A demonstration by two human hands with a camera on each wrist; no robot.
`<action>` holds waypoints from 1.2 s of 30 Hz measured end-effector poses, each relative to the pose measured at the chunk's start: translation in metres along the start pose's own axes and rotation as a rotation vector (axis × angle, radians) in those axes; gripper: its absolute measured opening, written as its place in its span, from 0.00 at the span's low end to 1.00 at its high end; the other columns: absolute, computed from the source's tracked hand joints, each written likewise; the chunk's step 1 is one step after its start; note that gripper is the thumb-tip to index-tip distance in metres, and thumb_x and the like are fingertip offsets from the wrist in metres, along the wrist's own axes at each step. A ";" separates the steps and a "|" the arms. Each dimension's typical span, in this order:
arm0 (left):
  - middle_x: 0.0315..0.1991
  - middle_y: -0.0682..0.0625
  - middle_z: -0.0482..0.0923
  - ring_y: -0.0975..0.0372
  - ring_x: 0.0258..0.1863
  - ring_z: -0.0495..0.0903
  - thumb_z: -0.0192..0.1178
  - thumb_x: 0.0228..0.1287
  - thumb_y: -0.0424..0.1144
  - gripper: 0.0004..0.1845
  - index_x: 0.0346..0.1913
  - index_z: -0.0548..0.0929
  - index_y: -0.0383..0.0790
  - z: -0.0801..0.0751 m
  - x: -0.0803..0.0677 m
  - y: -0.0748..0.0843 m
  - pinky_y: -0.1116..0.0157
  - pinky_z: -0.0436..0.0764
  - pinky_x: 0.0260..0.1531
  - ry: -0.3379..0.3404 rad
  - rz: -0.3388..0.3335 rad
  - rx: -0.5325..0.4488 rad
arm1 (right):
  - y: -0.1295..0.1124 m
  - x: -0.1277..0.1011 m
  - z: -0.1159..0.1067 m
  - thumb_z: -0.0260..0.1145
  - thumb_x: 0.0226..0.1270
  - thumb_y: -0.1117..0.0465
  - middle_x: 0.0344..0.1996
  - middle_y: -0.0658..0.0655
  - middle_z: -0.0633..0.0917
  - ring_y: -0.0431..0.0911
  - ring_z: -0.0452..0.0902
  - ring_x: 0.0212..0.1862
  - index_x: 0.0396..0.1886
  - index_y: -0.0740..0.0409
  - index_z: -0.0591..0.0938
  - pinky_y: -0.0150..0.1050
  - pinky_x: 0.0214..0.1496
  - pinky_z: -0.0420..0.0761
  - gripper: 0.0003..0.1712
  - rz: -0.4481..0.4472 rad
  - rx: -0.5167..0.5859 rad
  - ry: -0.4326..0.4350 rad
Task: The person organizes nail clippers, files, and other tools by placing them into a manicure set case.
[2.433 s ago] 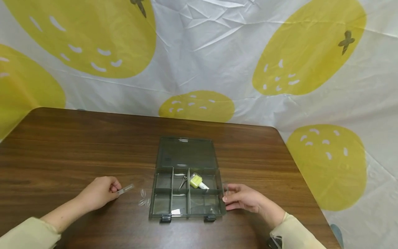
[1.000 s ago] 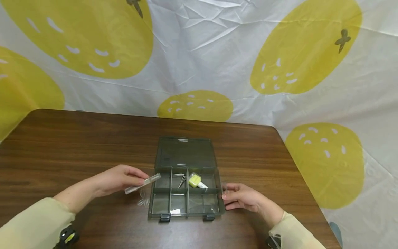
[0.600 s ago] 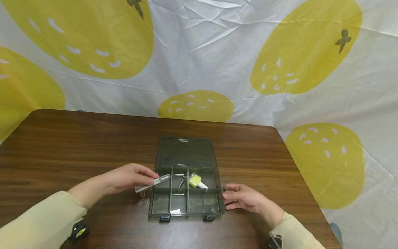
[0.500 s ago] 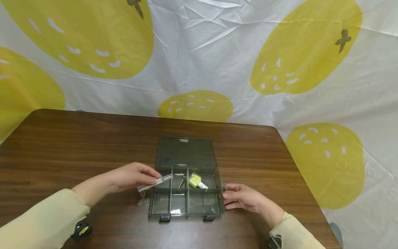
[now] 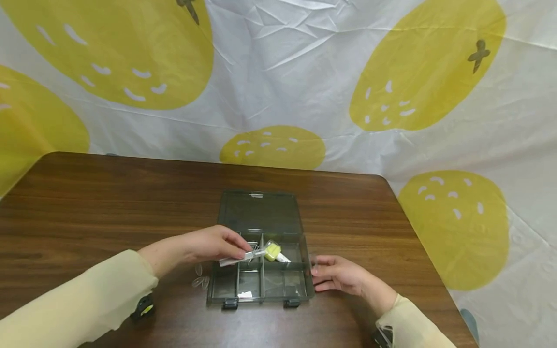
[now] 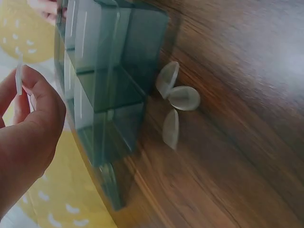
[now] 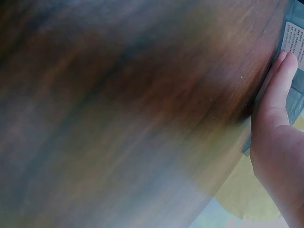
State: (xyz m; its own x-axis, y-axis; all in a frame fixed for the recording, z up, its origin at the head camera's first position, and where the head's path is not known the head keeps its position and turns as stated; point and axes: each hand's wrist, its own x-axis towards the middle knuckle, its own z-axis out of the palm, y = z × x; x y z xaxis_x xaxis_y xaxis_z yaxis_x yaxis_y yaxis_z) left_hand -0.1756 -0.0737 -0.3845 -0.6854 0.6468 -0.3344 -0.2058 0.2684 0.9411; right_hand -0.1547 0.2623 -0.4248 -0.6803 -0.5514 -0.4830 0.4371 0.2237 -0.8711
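My left hand (image 5: 217, 243) pinches a slim, clear flat strip (image 5: 232, 260) between thumb and fingers, above the back left compartments of a smoky grey divided box (image 5: 273, 282). In the left wrist view the strip (image 6: 19, 80) shows nearly edge-on. The strip's far end reaches toward a small yellow bottle (image 5: 272, 251) with a white cap in the back right compartment. Thin metal pieces (image 5: 256, 247) in the back middle one are partly covered by the strip. My right hand (image 5: 341, 276) rests its extended fingers against the box's right side, near a white label (image 7: 294, 40).
Three clear almond-shaped pieces (image 6: 184, 98) lie on the brown wood table (image 5: 130, 193) just left of the box. The box lid (image 5: 261, 210) is folded back flat. Two dark latches (image 5: 230, 304) jut from the front edge. A lemon-print cloth (image 5: 283, 72) hangs behind.
My left hand has carried the clear strip rightward from the table at left, past the almond-shaped pieces, to over the box. The right hand stays at the box's side.
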 end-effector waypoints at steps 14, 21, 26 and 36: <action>0.38 0.52 0.81 0.69 0.35 0.75 0.59 0.60 0.29 0.14 0.48 0.80 0.27 0.027 0.027 0.014 0.73 0.76 0.40 -0.064 -0.023 0.071 | -0.001 0.002 -0.001 0.55 0.68 0.65 0.39 0.49 0.81 0.41 0.80 0.42 0.67 0.79 0.53 0.37 0.48 0.80 0.35 -0.001 0.008 -0.003; 0.41 0.50 0.81 0.69 0.33 0.74 0.60 0.59 0.29 0.14 0.48 0.82 0.29 0.042 0.040 0.018 0.74 0.75 0.35 -0.097 -0.009 0.111 | 0.001 0.003 -0.002 0.54 0.67 0.65 0.39 0.49 0.82 0.42 0.80 0.42 0.66 0.78 0.54 0.38 0.48 0.80 0.34 0.003 0.012 0.005; 0.41 0.48 0.83 0.69 0.33 0.75 0.60 0.59 0.29 0.13 0.48 0.82 0.30 0.051 0.046 0.020 0.73 0.76 0.36 -0.109 -0.006 0.138 | 0.001 0.003 0.000 0.54 0.67 0.66 0.37 0.49 0.83 0.42 0.81 0.42 0.66 0.79 0.54 0.39 0.48 0.80 0.34 0.002 0.018 0.011; 0.45 0.45 0.83 0.66 0.40 0.76 0.59 0.59 0.28 0.13 0.48 0.82 0.32 0.060 0.051 0.022 0.67 0.77 0.47 -0.092 -0.039 0.174 | 0.001 0.002 -0.001 0.54 0.67 0.66 0.37 0.49 0.84 0.41 0.81 0.41 0.63 0.79 0.58 0.37 0.47 0.80 0.30 -0.001 0.028 -0.005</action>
State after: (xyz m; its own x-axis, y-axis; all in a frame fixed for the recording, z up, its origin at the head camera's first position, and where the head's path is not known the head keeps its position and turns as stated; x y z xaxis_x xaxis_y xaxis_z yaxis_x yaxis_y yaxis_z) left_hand -0.1736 0.0080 -0.3836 -0.6106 0.6941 -0.3814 -0.1016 0.4089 0.9069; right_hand -0.1560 0.2624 -0.4264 -0.6778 -0.5559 -0.4813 0.4526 0.2004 -0.8689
